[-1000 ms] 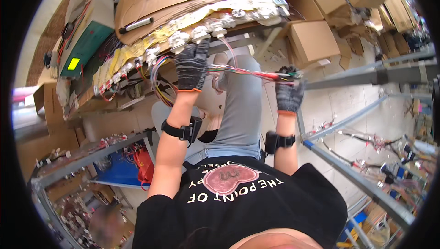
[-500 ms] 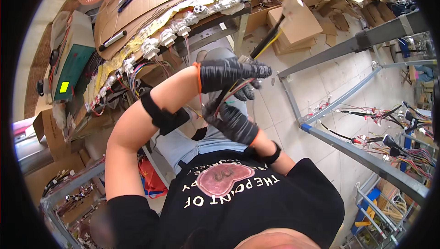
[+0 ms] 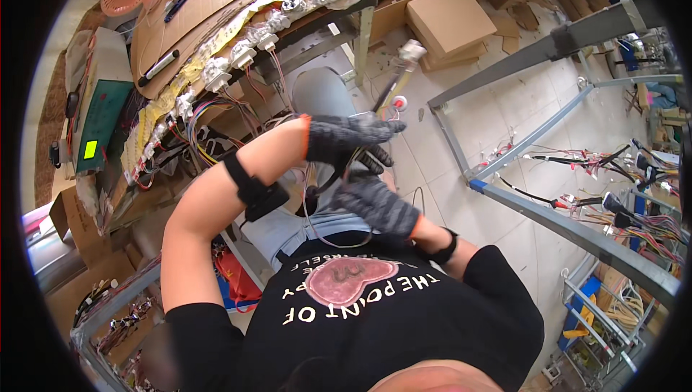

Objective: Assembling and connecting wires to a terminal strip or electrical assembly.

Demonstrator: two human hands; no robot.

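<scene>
A harness (image 3: pixel 388 93) is held up in front of the counter (image 3: pixel 339 18), its white plug (image 3: pixel 411 50) raised beyond the counter's right end. Trouble could be brought by slack: a pale wire (image 3: pixel 317 234) is looped on the wearer's side of the counter and might be snagged on the wristband (image 3: pixel 448 246) if the bundle were turned sharply. By a wide swing, the plug might be knocked against the carton (image 3: pixel 450 20) off the counter's right end. The harness appears to be clamped in the gloved left hand (image 3: pixel 351 141); the right hand (image 3: pixel 378 204), farther from the counter, is blurred, and whether its fingers are closed on anything cannot be told. If that grip is loose, strands could be let slip. One second earlier, the harness was stretched across in front of the counter, the hands well apart; now they have been brought close together. Since half a second ago, the plug has been drawn nearer the counter's end, and a red-and-white piece (image 3: pixel 399 103) and the wire loop have been brought into view.
</scene>
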